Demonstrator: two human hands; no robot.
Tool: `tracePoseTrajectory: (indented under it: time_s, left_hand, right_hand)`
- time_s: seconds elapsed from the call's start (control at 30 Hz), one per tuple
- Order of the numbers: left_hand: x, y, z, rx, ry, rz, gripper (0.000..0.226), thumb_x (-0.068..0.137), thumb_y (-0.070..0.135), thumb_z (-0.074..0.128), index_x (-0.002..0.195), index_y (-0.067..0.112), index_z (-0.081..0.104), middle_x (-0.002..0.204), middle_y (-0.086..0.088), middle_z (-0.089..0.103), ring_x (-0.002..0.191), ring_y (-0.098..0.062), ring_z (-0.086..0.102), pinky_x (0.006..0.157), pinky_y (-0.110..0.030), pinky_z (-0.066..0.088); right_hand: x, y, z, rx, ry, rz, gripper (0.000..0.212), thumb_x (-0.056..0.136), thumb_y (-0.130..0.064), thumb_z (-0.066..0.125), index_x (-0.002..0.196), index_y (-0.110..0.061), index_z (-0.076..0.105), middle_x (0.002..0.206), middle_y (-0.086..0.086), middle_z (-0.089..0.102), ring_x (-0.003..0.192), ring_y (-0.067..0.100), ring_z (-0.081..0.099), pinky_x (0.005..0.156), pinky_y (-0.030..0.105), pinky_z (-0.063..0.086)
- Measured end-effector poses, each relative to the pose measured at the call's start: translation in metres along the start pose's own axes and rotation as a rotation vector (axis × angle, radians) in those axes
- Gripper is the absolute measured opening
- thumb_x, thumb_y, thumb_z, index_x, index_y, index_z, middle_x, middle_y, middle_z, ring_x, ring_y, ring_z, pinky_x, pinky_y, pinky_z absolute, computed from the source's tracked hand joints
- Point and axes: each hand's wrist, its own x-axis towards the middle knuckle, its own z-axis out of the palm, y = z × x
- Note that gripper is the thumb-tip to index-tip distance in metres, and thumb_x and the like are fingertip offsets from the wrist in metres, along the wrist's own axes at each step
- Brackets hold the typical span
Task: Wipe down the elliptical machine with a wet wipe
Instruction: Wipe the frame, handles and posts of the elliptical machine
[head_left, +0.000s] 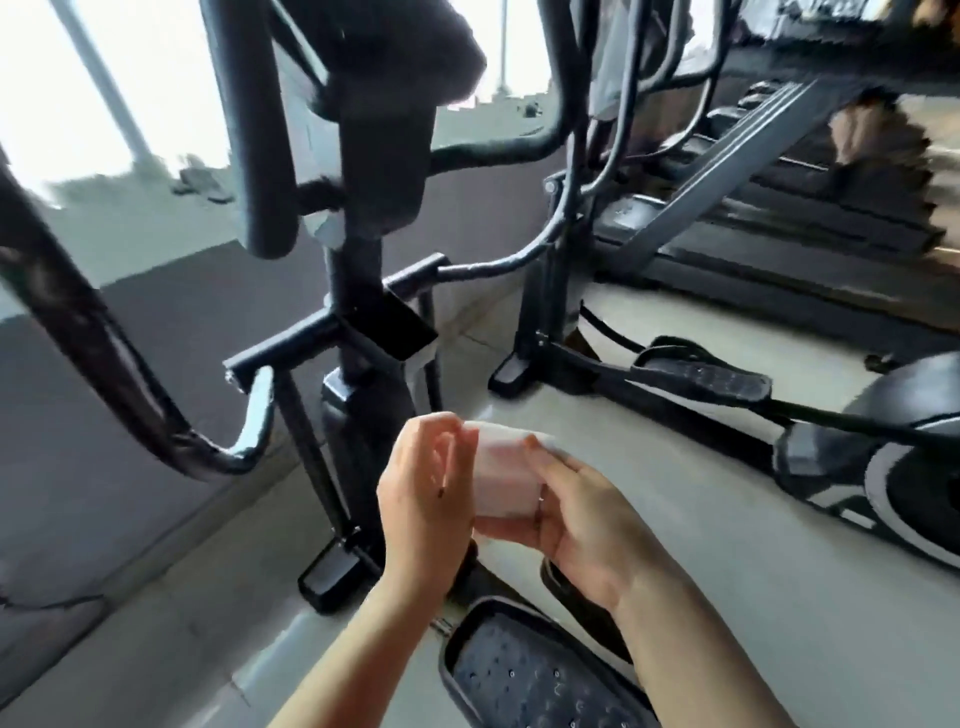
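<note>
White and blurred, one wet wipe (506, 480) is pinched between both hands: left hand (423, 512) at its left edge, right hand (587, 525) at its right. They hover above the black elliptical machine (363, 291), its pedal (524, 670) cut off below. A second elliptical (675, 379) stands right on pale floor (753, 561).

1. No text, brand, number or sign is showing legibly anywhere in the view.
2. The elliptical machine (363, 218) is showing only plain black surfaces, with no readable label.
3. The wet wipe (506, 478), just below the elliptical machine's column, is showing no print.
4. The second machine (857, 447), right of the elliptical machine, is bearing pale curved stripes only, no lettering.
</note>
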Motion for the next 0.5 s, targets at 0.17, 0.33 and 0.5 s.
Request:
tracePoseTrajectory:
  time_s: [0.17, 0.33, 0.5]
  left_hand:
    - [0.043, 0.003, -0.031, 0.022, 0.096, 0.092, 0.013, 0.092, 0.047, 0.043, 0.100, 0.045, 0.053, 0.105, 0.009, 0.060, 0.090, -0.005, 0.059, 0.070, -0.009, 0.043]
    - [0.106, 0.018, -0.053, -0.049, 0.246, 0.238, 0.026, 0.095, 0.043, 0.040, 0.118, 0.050, 0.050, 0.124, 0.023, 0.047, 0.119, -0.019, 0.052, 0.098, -0.031, 0.044]
    - [0.161, 0.028, -0.059, -0.050, 0.414, 0.302, 0.039, 0.093, 0.053, 0.034, 0.130, 0.067, 0.031, 0.145, 0.025, 0.032, 0.141, -0.008, 0.030, 0.110, -0.033, 0.030]
  right_hand:
    - [0.037, -0.031, 0.034, -0.067, -0.104, -0.067, 0.025, 0.093, -0.024, 0.056, 0.102, -0.004, 0.066, 0.102, 0.016, 0.068, 0.081, 0.028, 0.071, 0.069, 0.039, 0.061]
    - [0.072, -0.087, 0.089, -0.159, -0.256, -0.268, 0.034, 0.071, -0.029, 0.069, 0.097, -0.008, 0.072, 0.104, 0.014, 0.071, 0.097, 0.027, 0.070, 0.078, 0.037, 0.059]
    - [0.102, -0.175, 0.165, -0.293, -0.151, -0.976, 0.016, 0.089, -0.027, 0.067, 0.076, -0.033, 0.074, 0.082, -0.013, 0.072, 0.089, 0.004, 0.069, 0.091, 0.034, 0.053]
